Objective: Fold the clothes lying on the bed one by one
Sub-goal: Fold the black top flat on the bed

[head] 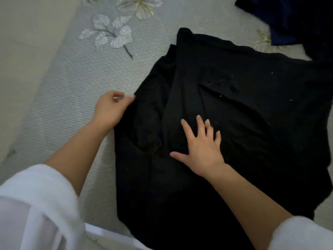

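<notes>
Spread over the bed [81,83]: a black garment [243,109], matte and soft-looking, dotted with pale lint specks, creased into long folds leading away from the wrists. Held down near its middle by the right hand [201,147], palm flat on the cloth, fingers straight and fanned wide, thumb out to the side. Just left of that hand, a narrower panel doubled over the body of the garment, with a rounded fold beside the thumb. At the garment's left edge, the left hand [111,109], fingers curled in, thumb against fingertips, pinching the cloth there. Far beyond the right hand and off to its right, dark blue clothing [288,18], apart from the black piece. Beyond the left hand, pale leaf and flower prints [111,35] on the grey striped bedcover. White sleeves [36,204] pushed up both forearms.
</notes>
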`<state>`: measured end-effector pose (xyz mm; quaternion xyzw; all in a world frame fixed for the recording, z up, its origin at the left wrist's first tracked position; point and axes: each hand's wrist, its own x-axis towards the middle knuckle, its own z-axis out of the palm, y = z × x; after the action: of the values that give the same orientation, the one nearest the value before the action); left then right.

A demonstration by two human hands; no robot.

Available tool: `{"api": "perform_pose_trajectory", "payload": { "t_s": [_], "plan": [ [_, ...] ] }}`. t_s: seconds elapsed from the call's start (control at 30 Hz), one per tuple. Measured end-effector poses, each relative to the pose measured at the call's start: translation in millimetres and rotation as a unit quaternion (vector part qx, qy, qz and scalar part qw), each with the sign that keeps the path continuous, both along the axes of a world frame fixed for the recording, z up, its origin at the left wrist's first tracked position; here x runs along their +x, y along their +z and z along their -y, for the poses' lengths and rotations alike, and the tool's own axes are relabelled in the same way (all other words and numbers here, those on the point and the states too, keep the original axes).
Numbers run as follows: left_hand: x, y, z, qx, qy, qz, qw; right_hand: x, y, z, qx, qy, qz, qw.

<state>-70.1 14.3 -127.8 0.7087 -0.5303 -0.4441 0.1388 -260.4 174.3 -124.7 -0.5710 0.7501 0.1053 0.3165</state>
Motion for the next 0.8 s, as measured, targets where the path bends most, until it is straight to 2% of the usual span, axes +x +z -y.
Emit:
{"api": "perform_pose_trajectory", "payload": {
  "t_s": [0.07, 0.13, 0.17, 0.23, 0.33, 0.43, 0.5, 0.53, 0.6, 0.63, 0.67, 0.7, 0.73, 0.8],
  "plan": [
    [-5.5, 1.1, -1.5, 0.045, -0.069, 0.014, 0.997, 0.4, 5.3, 9.9, 0.022, 0.011, -0.024, 0.999],
    [-5.7, 8.3, -2.6, 0.027, -0.120, 0.059, 0.991, 1.1, 11.9, 21.4, 0.041, 0.010, -0.034, 0.999],
    [-1.3, 13.5, -1.8, -0.013, -0.105, 0.084, 0.991, 2.2, 14.6, 27.4, 0.052, 0.008, -0.037, 0.998],
    [19.8, 25.8, 3.1, -0.104, -0.007, 0.116, 0.988, 4.8, 17.6, 38.2, 0.074, 0.008, -0.043, 0.996],
    [61.8, 50.7, 14.7, -0.192, 0.145, 0.097, 0.966, 6.9, 18.9, 49.2, 0.099, 0.015, -0.055, 0.993],
    [71.3, 67.5, 11.2, -0.243, 0.155, 0.089, 0.953, 8.1, 19.7, 54.2, 0.109, 0.024, -0.065, 0.992],
    [51.7, 72.7, -3.6, -0.267, 0.091, 0.062, 0.957, 8.7, 21.3, 54.9, 0.112, 0.026, -0.068, 0.991],
    [39.9, 72.9, -14.1, -0.259, 0.023, 0.037, 0.965, 8.8, 22.0, 54.9, 0.113, 0.026, -0.069, 0.991],
    [20.2, 66.5, -38.1, -0.160, -0.185, -0.008, 0.969, 9.1, 23.1, 54.9, 0.116, 0.026, -0.071, 0.990],
    [14.8, 60.7, -49.0, -0.095, -0.273, -0.032, 0.957, 9.3, 23.5, 55.0, 0.117, 0.025, -0.072, 0.990],
    [13.1, 54.2, -57.4, -0.052, -0.314, -0.057, 0.946, 9.3, 23.9, 55.2, 0.118, 0.025, -0.073, 0.990],
    [13.8, 48.5, -64.1, -0.053, -0.303, -0.075, 0.949, 9.4, 24.1, 55.7, 0.119, 0.027, -0.076, 0.990],
    [17.3, 41.8, -67.2, -0.086, -0.243, -0.077, 0.963, 9.5, 24.0, 56.5, 0.122, 0.030, -0.079, 0.989],
    [27.3, 31.5, -59.5, -0.151, -0.041, -0.041, 0.987, 9.6, 23.8, 58.7, 0.128, 0.036, -0.082, 0.988]
  ]
}}
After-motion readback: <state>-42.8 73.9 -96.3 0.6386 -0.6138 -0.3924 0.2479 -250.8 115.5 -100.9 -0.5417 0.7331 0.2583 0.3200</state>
